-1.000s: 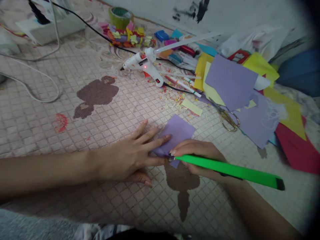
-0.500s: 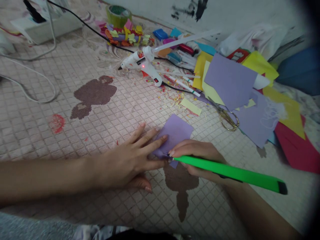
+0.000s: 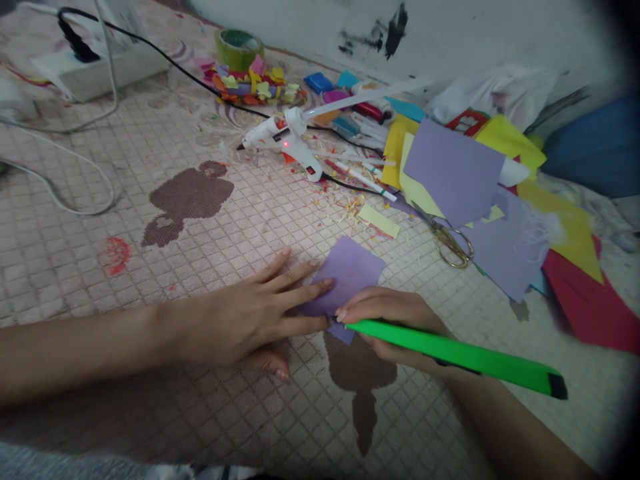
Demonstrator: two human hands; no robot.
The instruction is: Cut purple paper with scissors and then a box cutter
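Note:
A small purple sheet [image 3: 353, 267] lies on the patterned cloth near the middle of the view. My left hand [image 3: 265, 307] rests flat with its fingers spread, and some fingertips press on the sheet's left side. My right hand [image 3: 395, 320] is closed around a long green cutter [image 3: 460, 352] with a black end. The cutter's tip touches the lower part of the sheet, beside my left little finger. Whether a blade is out is too small to tell.
A white glue gun [image 3: 287, 140] with a lit red light stands beyond my hands. Gold-handled scissors [image 3: 450, 243] lie right of it, by coloured paper sheets [image 3: 455, 163]. Green tape [image 3: 240, 50], cut paper shapes [image 3: 255, 83] and a power strip [image 3: 100, 73] are further back.
The camera view has shifted slightly. My left thumb has moved a little to the left; the cutter's tip stays at the sheet's lower part.

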